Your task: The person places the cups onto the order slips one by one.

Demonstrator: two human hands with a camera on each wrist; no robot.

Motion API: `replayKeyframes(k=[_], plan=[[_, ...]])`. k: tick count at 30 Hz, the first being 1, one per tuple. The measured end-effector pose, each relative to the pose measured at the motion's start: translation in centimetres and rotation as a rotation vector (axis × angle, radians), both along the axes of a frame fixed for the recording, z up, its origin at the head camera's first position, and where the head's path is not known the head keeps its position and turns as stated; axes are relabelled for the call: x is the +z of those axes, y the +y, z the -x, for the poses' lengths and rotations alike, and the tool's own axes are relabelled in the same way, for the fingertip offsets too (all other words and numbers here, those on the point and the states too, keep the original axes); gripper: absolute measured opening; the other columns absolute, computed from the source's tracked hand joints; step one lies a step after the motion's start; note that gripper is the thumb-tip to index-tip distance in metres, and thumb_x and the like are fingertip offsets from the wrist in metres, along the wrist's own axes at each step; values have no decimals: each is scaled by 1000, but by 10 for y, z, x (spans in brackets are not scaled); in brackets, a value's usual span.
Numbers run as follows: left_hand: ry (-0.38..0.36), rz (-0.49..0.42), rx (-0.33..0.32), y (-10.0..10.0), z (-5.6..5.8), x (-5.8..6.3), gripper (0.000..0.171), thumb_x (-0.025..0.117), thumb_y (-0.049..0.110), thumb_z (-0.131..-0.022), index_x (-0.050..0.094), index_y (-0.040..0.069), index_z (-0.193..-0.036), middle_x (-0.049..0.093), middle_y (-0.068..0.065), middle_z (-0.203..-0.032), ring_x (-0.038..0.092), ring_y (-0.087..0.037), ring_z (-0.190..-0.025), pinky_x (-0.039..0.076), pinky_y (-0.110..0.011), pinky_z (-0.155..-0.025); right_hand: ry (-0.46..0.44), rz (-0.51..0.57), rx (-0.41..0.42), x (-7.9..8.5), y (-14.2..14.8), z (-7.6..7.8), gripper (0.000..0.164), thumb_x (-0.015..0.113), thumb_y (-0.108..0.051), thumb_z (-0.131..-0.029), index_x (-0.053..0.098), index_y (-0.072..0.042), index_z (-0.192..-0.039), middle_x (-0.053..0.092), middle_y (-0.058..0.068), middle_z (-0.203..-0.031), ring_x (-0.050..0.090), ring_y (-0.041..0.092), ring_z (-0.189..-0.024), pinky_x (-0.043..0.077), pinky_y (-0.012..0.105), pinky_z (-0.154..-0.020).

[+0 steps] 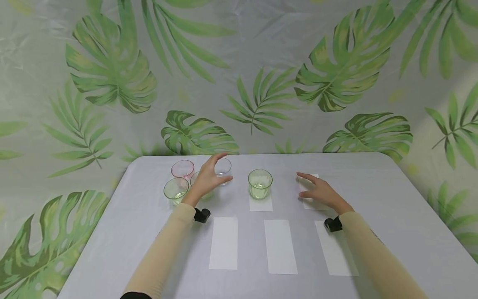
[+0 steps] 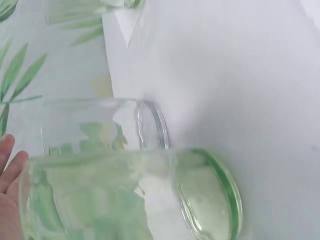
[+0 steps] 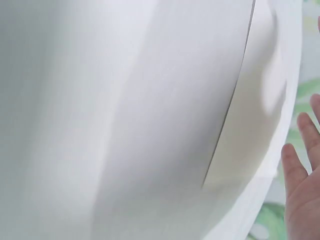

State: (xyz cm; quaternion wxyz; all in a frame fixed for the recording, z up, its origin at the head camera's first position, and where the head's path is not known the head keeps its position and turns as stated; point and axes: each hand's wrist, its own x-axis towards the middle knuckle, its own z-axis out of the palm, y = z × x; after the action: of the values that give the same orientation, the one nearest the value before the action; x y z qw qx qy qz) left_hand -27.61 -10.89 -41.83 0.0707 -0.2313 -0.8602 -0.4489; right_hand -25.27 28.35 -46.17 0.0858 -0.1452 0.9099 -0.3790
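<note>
My left hand (image 1: pixel 206 179) reaches over a group of glasses, thumb and fingers spread apart. Just beyond it stands a clear glass (image 1: pixel 225 167), with the fingers and thumb on either side of its rim; whether they touch it I cannot tell. Under the wrist is a green-tinted glass (image 1: pixel 206 194), partly hidden by the hand and large in the left wrist view. Another green glass (image 1: pixel 259 185) stands upright on a white paper strip (image 1: pixel 261 206), between the hands. My right hand (image 1: pixel 324 192) hovers over another paper strip (image 1: pixel 309 203), its fingers extended and holding nothing.
Left of my left hand stand a pink-rimmed glass (image 1: pixel 182 169) and a green glass (image 1: pixel 175 189). Nearer me, three paper strips lie in a row: left (image 1: pixel 224 243), middle (image 1: pixel 281 247) and right (image 1: pixel 337 257). A leaf-patterned cloth (image 1: pixel 261 95) hangs behind the white table (image 1: pixel 388 199).
</note>
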Motion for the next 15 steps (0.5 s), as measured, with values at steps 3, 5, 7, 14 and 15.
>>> replayKeyframes(k=[3,5,7,14,15], plan=[[-61,29,28,-5,5,0,77,80,12,-79,39,5,-144,41,-12,-146,34,-30,-135,31,-47,-109,9,-21,-9,0,13,-3,72,71,-26,-87,35,-7,-148,27,27,-150,17,50,-136,21,68,-104],[-89,45,35,-8,7,-1,77,79,12,-80,37,5,-144,39,-13,-147,32,-31,-136,30,-48,-110,16,-33,-10,0,21,-4,73,71,-27,-87,35,-6,-148,27,28,-149,18,50,-136,22,68,-104],[-111,65,35,-10,10,-2,78,78,12,-81,35,5,-145,37,-13,-148,31,-31,-137,30,-49,-110,25,-42,-13,0,27,-6,74,71,-27,-87,34,-5,-147,27,28,-149,20,50,-135,23,67,-104],[-140,117,46,-14,14,-4,78,78,13,-81,34,4,-146,37,-15,-148,31,-32,-136,31,-48,-110,21,-51,-32,-4,42,-10,76,73,-25,-86,34,0,-146,27,29,-148,19,50,-135,21,65,-106],[-138,124,48,-14,15,-4,78,78,13,-81,34,3,-145,37,-15,-148,31,-32,-136,30,-47,-110,16,-51,-35,-4,44,-10,77,73,-26,-85,34,0,-146,27,29,-149,19,50,-136,21,65,-106]])
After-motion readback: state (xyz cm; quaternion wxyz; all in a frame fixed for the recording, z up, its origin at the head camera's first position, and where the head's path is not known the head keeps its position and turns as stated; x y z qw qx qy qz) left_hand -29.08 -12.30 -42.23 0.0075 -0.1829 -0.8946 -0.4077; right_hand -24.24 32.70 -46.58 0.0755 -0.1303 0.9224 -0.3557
